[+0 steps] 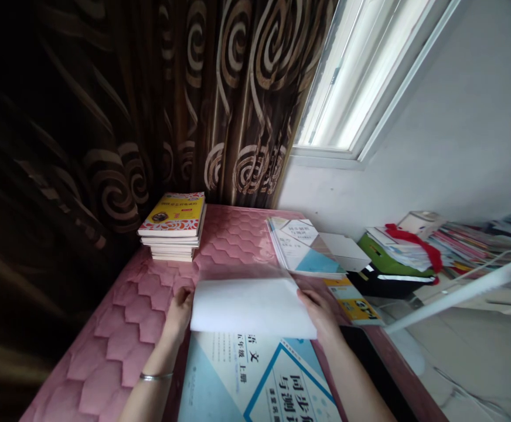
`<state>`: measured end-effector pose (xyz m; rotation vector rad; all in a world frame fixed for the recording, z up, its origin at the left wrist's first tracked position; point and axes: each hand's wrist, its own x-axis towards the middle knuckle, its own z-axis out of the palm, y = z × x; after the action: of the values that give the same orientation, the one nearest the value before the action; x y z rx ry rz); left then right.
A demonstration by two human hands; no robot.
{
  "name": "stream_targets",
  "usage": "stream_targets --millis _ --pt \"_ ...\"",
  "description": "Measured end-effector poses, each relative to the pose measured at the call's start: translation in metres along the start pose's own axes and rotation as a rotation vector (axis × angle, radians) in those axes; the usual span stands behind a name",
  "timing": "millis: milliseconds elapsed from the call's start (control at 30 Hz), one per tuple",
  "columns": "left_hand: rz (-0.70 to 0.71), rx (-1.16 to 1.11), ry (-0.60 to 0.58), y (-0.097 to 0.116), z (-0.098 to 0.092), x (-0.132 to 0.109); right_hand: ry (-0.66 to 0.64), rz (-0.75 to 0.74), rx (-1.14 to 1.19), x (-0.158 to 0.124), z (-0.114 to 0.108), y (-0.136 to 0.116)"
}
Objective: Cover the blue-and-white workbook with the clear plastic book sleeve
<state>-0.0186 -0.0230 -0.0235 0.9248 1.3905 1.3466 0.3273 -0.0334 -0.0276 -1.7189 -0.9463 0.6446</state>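
A large blue-and-white workbook lies on the pink quilted table right in front of me. A white sheet, blurred by motion, is lifted over the workbook's far end. My left hand grips the sheet's left edge, a thin bracelet on its wrist. My right hand holds the sheet's right edge, its fingers curled over the paper.
A stack of books with a yellow cover stands at the table's far left by the dark patterned curtain. More workbooks and a yellow booklet lie at the right. Beyond the table edge, a white rack and cluttered papers.
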Motion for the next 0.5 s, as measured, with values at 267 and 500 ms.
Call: stream_targets --millis 267,500 --pt "-0.074 -0.127 -0.110 0.024 0.011 -0.009 0.062 -0.137 0.266 -0.023 -0.007 -0.009" --pt "0.002 0.224 0.006 0.003 0.013 0.008 0.031 0.013 0.096 -0.009 0.000 0.004"
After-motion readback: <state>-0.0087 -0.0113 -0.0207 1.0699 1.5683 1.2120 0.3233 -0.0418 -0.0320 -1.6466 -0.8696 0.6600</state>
